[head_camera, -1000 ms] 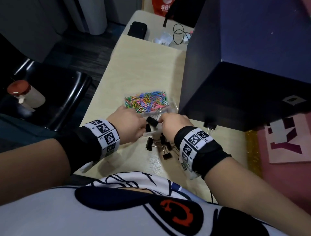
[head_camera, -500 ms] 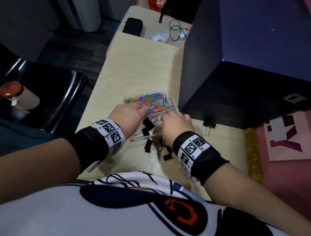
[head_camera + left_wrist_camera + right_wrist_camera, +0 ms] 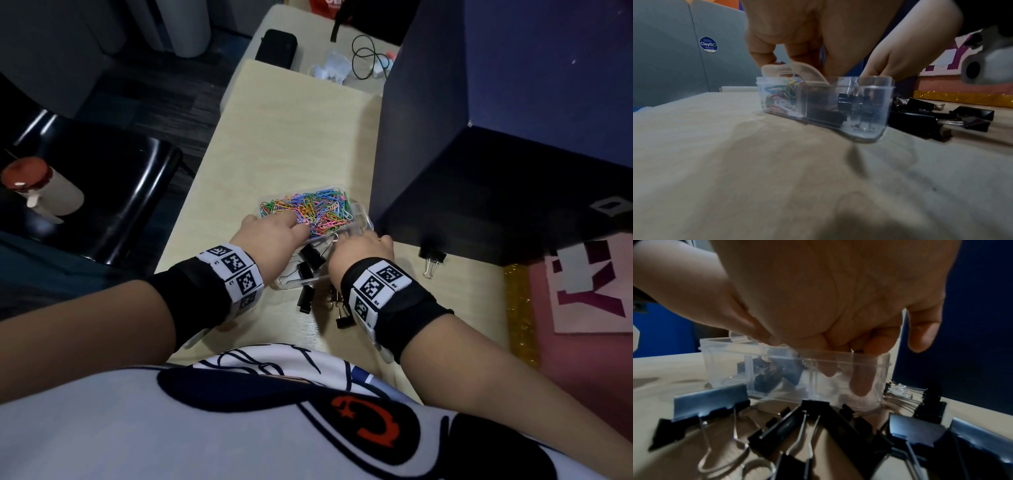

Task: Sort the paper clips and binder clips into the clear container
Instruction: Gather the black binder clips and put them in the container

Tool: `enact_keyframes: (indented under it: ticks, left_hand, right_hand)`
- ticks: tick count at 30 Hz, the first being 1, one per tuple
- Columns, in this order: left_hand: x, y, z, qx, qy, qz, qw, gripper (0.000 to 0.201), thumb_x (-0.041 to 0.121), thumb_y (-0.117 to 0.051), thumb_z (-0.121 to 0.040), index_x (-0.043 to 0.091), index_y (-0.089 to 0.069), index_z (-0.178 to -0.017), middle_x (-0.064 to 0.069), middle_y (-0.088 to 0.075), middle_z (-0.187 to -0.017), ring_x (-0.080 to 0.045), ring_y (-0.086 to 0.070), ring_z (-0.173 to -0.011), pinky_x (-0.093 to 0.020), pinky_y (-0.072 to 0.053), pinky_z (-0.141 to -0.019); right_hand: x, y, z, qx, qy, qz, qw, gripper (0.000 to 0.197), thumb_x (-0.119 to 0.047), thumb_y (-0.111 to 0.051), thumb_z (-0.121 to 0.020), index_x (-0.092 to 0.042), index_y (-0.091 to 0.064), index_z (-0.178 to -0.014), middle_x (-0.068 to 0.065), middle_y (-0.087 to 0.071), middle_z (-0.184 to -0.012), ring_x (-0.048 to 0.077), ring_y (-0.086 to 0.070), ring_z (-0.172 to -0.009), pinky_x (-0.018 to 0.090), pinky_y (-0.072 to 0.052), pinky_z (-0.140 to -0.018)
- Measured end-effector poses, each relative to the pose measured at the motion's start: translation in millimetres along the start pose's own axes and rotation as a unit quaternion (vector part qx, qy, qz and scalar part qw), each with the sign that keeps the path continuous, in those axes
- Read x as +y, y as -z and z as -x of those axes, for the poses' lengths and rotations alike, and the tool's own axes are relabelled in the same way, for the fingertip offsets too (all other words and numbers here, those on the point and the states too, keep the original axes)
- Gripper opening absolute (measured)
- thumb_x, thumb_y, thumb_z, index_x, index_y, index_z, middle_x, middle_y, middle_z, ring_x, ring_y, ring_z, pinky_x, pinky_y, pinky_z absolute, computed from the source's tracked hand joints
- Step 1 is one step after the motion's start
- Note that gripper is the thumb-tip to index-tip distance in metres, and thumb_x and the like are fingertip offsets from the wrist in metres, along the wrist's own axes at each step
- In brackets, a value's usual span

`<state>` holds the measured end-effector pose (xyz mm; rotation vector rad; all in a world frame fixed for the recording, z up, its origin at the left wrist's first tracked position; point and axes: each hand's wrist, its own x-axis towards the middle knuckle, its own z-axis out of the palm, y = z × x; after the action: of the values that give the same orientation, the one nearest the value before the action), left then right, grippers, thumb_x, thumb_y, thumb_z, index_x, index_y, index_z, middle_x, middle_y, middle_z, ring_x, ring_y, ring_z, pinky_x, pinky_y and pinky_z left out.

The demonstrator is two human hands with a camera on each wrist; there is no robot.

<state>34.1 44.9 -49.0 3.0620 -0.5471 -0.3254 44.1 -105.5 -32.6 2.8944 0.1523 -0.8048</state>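
Note:
A clear divided container [image 3: 363, 219] sits on the pale table. Its far section holds several coloured paper clips [image 3: 310, 209]. Black binder clips [image 3: 311, 257] lie in its near section. My left hand [image 3: 274, 229] reaches over the left rim, its bent fingers [image 3: 764, 56] dipping among the paper clips; what they hold is hidden. My right hand [image 3: 359, 244] is at the right end, with fingers [image 3: 861, 382] pointing down inside a small compartment and nothing visible between them. Loose binder clips [image 3: 813, 426] lie on the table under my right wrist.
A large dark box [image 3: 479, 192] stands right beside the container, with one binder clip [image 3: 432, 258] at its foot. A black chair [image 3: 113, 192] with a red-capped bottle [image 3: 37, 186] is off the table's left edge. A black case [image 3: 276, 48] and cables [image 3: 366, 58] lie far back.
Both hands have moved forward over the container. The binder clip that was between them now lies in the near section. The left fingers have reached the paper clips.

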Motion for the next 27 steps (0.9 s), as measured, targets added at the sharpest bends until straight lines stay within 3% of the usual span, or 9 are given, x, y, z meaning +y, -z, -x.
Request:
enact_keyframes:
  ticks: [4,10,15,19,23,27]
  left_hand:
    - [-0.9,-0.4,0.0,-0.003,0.005,0.011,1.0,0.036,0.008,-0.048,-0.088,0.023,-0.047,-0.121,-0.004,-0.048,-0.111,-0.026,-0.054,-0.102,-0.034,-0.029,-0.07]
    - [-1.3,-1.2,-2.2,-0.009,0.005,0.018,1.0,0.035,0.008,-0.049,-0.087,0.024,-0.048,-0.119,-0.002,-0.048,-0.108,-0.025,-0.055,-0.101,-0.033,-0.03,-0.072]
    - [1.3,4.7,-4.5,-0.017,0.019,0.013,1.0,0.035,0.006,-0.046,-0.087,0.022,-0.048,-0.117,-0.004,-0.049,-0.11,-0.027,-0.056,-0.101,-0.034,-0.032,-0.071]
    - [0.9,8.0,-6.2,-0.024,0.026,0.005,0.999,0.034,0.006,-0.049,-0.084,0.02,-0.048,-0.115,-0.004,-0.049,-0.11,-0.028,-0.057,-0.101,-0.034,-0.033,-0.07]
    - [-3.2,8.8,-9.5,-0.02,0.026,0.007,0.999,0.032,0.007,-0.051,-0.084,0.021,-0.048,-0.112,-0.004,-0.05,-0.109,-0.028,-0.057,-0.099,-0.034,-0.033,-0.07]
    - [-8.5,10.0,-12.8,-0.014,0.033,0.023,0.999,0.032,0.009,-0.054,-0.084,0.023,-0.051,-0.113,-0.003,-0.05,-0.108,-0.028,-0.057,-0.099,-0.036,-0.038,-0.074]
  right_hand:
    - [-0.2,2.5,-0.7,-0.009,0.003,0.014,1.0,0.045,-0.023,-0.04,-0.091,-0.022,-0.042,-0.136,0.002,-0.045,-0.14,0.023,-0.033,-0.131,0.039,-0.026,-0.099]
    - [4.7,2.0,4.4,0.003,0.035,-0.001,0.999,0.041,-0.018,-0.045,-0.089,-0.02,-0.051,-0.129,0.002,-0.039,-0.146,0.025,-0.027,-0.135,0.04,-0.03,-0.104]
    - [8.2,-0.1,3.9,0.004,0.028,-0.037,0.999,0.038,-0.015,-0.045,-0.087,-0.019,-0.057,-0.123,0.003,-0.04,-0.144,0.025,-0.032,-0.13,0.039,-0.035,-0.1]
    - [14.9,0.9,4.6,0.024,0.032,-0.115,0.993,0.04,-0.012,-0.041,-0.09,-0.018,-0.054,-0.127,0.005,-0.047,-0.136,0.028,-0.041,-0.125,0.039,-0.04,-0.099]
    - [35.9,3.2,13.1,0.091,-0.02,-0.234,0.968,0.028,-0.017,-0.039,-0.092,-0.019,-0.051,-0.117,0.008,-0.047,-0.121,0.029,-0.05,-0.111,0.039,-0.044,-0.092]
    - [60.3,1.1,20.2,0.067,-0.118,-0.23,0.964,0.033,-0.012,-0.041,-0.09,-0.013,-0.044,-0.122,0.011,-0.044,-0.127,0.033,-0.051,-0.113,0.04,-0.044,-0.09]
